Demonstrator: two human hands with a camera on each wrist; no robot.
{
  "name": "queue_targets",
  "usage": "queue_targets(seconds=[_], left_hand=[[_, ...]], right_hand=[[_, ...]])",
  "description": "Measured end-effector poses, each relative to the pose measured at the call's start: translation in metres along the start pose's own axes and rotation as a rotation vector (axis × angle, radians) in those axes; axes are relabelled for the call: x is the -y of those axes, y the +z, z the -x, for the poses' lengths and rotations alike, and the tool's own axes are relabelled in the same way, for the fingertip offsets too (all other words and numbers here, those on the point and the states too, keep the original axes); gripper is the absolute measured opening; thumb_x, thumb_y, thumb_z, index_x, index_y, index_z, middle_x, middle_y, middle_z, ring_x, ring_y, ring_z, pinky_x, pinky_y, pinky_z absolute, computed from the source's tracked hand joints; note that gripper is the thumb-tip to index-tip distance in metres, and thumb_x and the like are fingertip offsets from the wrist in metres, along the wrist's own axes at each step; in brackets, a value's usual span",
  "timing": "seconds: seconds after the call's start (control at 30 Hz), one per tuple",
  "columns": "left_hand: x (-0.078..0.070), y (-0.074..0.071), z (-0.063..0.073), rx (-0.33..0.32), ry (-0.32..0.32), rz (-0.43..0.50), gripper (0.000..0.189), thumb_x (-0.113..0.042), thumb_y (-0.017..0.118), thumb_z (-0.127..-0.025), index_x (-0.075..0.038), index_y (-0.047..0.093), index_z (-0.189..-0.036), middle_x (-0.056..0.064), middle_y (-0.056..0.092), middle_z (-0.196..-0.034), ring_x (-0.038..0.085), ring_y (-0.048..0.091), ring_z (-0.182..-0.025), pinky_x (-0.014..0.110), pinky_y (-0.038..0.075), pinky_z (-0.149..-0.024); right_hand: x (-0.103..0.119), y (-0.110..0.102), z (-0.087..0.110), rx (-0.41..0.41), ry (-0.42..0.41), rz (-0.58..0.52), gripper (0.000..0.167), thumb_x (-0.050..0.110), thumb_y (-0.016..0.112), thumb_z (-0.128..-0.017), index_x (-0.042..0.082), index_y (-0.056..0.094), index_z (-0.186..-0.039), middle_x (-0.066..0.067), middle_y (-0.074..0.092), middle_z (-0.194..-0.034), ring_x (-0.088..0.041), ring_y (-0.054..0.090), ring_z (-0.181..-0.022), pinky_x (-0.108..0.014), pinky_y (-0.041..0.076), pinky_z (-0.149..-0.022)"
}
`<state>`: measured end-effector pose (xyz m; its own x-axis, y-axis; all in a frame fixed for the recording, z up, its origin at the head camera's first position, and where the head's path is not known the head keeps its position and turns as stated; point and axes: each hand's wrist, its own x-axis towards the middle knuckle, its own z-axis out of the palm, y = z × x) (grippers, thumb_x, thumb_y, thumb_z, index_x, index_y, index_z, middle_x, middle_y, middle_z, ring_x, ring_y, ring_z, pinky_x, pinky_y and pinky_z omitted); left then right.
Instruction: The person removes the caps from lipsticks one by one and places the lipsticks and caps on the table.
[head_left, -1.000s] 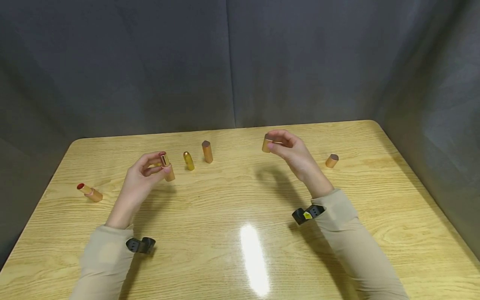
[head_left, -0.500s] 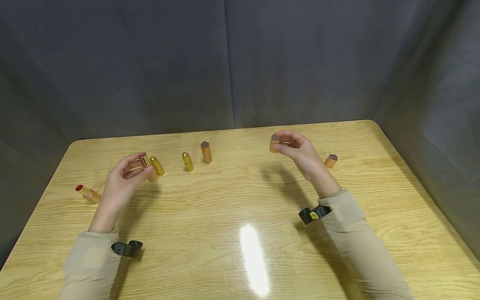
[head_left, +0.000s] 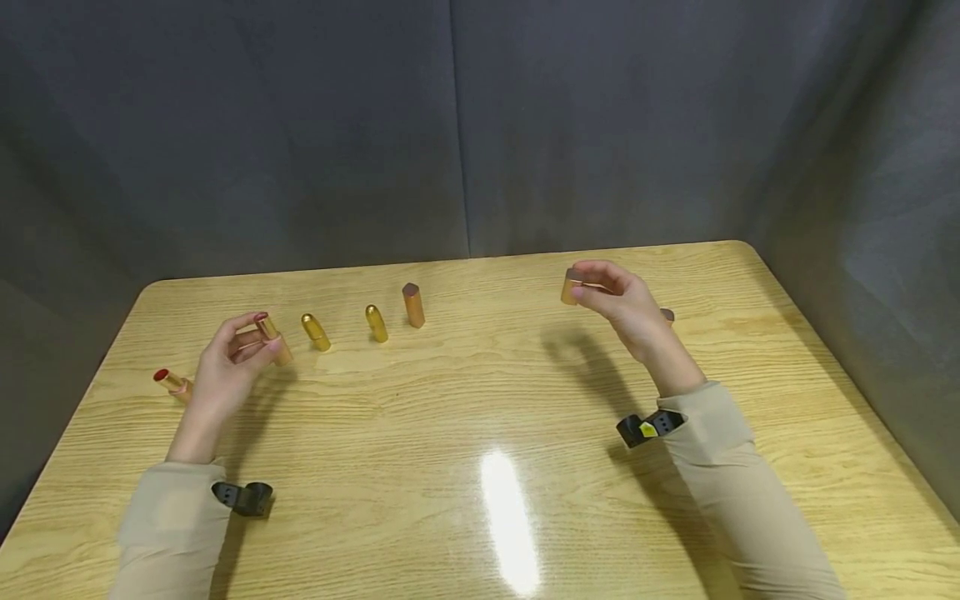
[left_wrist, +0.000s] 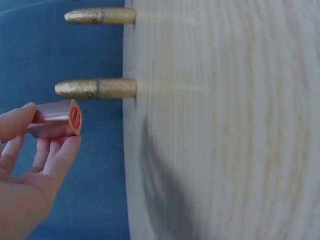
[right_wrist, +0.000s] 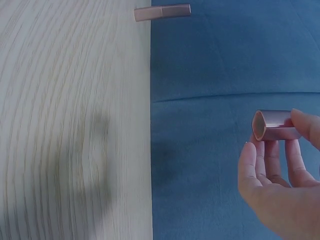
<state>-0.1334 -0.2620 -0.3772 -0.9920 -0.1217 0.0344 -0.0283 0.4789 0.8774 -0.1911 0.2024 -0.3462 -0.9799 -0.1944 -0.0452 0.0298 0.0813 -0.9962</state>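
My left hand (head_left: pixel 228 367) pinches an uncapped lipstick (head_left: pixel 279 346) between thumb and fingers, above the table. Its red tip points up in the head view; the left wrist view shows the base with a red round label (left_wrist: pixel 75 117). On the right, my other hand (head_left: pixel 626 312) holds a hollow copper-coloured lipstick cap (head_left: pixel 571 288) in the air, its open end visible in the right wrist view (right_wrist: pixel 258 125). A second uncapped lipstick (head_left: pixel 172 383) stands left of my left hand, partly hidden by it. Behind my right wrist, another cap (head_left: pixel 668 315) is mostly hidden.
Two gold bullet-shaped lipsticks (head_left: pixel 316 332) (head_left: pixel 377 323) stand upright right of the left hand. A closed copper-coloured lipstick (head_left: pixel 413 306) stands beside them. The wooden table (head_left: pixel 420 467) ends at a dark curtain (head_left: pixel 337 150) behind.
My left hand has moved left with the lipstick, uncovering the left gold lipstick. My right hand has shifted right with the cap and now covers much of the cap on the table.
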Motion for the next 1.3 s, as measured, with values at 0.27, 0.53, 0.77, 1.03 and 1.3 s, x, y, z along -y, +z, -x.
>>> queue_targets(seconds=[0.27,0.53,0.77,1.03,1.3], left_hand=[[0.011,-0.001,-0.005,0.006,-0.069,-0.047,0.06,-0.029,0.059,-0.095,-0.003,0.035,-0.143,-0.009,0.05,-0.111,-0.018,0.044,-0.09,0.002,0.043,-0.072],[0.015,-0.001,-0.007,0.052,-0.107,-0.078,0.061,-0.03,0.056,-0.096,-0.001,0.032,-0.144,0.002,0.048,-0.121,-0.018,0.041,-0.09,0.001,0.041,-0.073],[0.019,-0.001,-0.01,0.068,-0.13,-0.088,0.06,-0.027,0.056,-0.097,0.002,0.031,-0.143,0.005,0.047,-0.124,-0.017,0.041,-0.089,0.001,0.042,-0.073],[0.025,-0.002,-0.009,0.066,-0.138,-0.063,0.057,-0.027,0.057,-0.096,-0.001,0.035,-0.142,-0.011,0.045,-0.112,-0.019,0.04,-0.091,0.0,0.042,-0.074],[0.03,-0.004,-0.009,0.078,-0.144,-0.002,0.05,-0.029,0.058,-0.096,-0.01,0.04,-0.138,-0.023,0.043,-0.105,-0.019,0.041,-0.095,0.001,0.042,-0.078]], right_hand=[[0.001,-0.011,0.005,-0.009,-0.004,-0.002,0.021,0.01,0.058,-0.094,0.024,0.055,-0.11,0.014,0.057,-0.109,-0.001,0.057,-0.099,-0.013,0.044,-0.089],[0.0,-0.02,0.008,-0.022,-0.021,-0.032,0.02,0.009,0.058,-0.094,0.022,0.055,-0.109,0.012,0.058,-0.109,0.0,0.058,-0.099,-0.011,0.046,-0.087],[-0.001,-0.028,0.01,-0.036,-0.023,-0.053,0.02,0.009,0.061,-0.093,0.02,0.056,-0.109,0.012,0.059,-0.109,0.0,0.058,-0.099,-0.011,0.048,-0.087],[0.0,-0.04,0.012,-0.054,-0.003,-0.018,0.022,0.014,0.063,-0.093,0.024,0.056,-0.11,0.016,0.059,-0.109,0.002,0.06,-0.097,-0.012,0.046,-0.085],[-0.001,-0.052,0.013,-0.065,-0.014,0.037,0.021,0.015,0.062,-0.093,0.025,0.058,-0.112,0.017,0.061,-0.108,-0.001,0.058,-0.098,-0.014,0.047,-0.077]])
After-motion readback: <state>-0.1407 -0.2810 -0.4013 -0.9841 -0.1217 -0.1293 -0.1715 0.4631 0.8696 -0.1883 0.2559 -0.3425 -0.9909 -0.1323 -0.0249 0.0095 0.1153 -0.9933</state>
